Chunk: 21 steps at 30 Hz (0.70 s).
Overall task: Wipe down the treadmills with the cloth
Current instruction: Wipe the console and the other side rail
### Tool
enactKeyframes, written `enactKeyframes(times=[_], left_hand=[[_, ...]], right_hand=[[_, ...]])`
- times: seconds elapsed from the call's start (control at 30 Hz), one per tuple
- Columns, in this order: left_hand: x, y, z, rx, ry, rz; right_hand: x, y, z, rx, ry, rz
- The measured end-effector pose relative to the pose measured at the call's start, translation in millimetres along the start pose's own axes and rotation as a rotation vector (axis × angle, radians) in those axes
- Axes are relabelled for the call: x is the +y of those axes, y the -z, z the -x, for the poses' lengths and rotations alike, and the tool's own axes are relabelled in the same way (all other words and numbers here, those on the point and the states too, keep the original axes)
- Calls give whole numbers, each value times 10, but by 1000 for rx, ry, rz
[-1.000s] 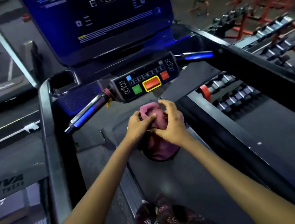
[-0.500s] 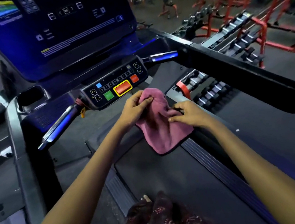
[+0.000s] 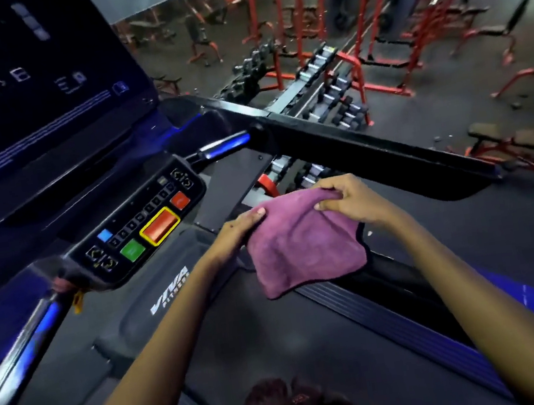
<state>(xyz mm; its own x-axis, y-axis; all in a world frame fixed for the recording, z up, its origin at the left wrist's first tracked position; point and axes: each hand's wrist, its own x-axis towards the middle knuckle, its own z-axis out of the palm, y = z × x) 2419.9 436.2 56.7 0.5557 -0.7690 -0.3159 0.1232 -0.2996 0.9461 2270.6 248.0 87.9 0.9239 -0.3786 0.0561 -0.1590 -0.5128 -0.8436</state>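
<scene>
Belt: treadmill belt (image 3: 280, 355) runs dark and bare under my forearms, closest to me; I stand on it so the front of the machine is within reach.

Cloth: the purple cloth (image 3: 303, 248) hangs in the air between my hands, above the front of the belt and the right side rail (image 3: 395, 318), not yet touching any surface. I hold it up by its top edge so it drops flat and I can get a clean face ready for wiping.

Left hand: my left hand (image 3: 238, 230) pinches the cloth's upper left corner, thumb over the fabric and fingers tucked behind, to keep that edge taut.

Right hand: my right hand (image 3: 351, 200) pinches the upper right edge, fingertips curled down onto the fold, so the two grips stretch the top straight.

Motor cover: the grey cover with the VIVA logo (image 3: 170, 289) sits just left of the cloth, an easy first surface I judge.

Control panel: the button panel (image 3: 145, 223) lies beyond my left hand, angled toward me; I would keep off the red stop button (image 3: 160, 226) when wiping there.

Right handrail: the black handrail (image 3: 372, 156) crosses behind the cloth, near my right hand, and looks the likeliest next target.

Screen: the dark console screen (image 3: 30, 91) stands farthest, upper left.
</scene>
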Motion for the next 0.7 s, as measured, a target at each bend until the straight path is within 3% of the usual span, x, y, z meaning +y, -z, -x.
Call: enactKeyframes(times=[0.17,0.3,0.4,0.53,0.7], left_hand=[[74,-109,-283,-236,-39,165],[215,-140,-571,-332,-224,104],[338,-215,-749,-469,-239,-13],[438,-467,-871,-583,-257,-83],[399,-822,-967,-650,-295,-45]], right_hand=[[102,147,32,36,-86,-129],[137,201,225,41,-172,-171],[158,251,385,41,-209,-136],[264,351,665,237,-290,-208],[370,462,951,396,-379,-94]])
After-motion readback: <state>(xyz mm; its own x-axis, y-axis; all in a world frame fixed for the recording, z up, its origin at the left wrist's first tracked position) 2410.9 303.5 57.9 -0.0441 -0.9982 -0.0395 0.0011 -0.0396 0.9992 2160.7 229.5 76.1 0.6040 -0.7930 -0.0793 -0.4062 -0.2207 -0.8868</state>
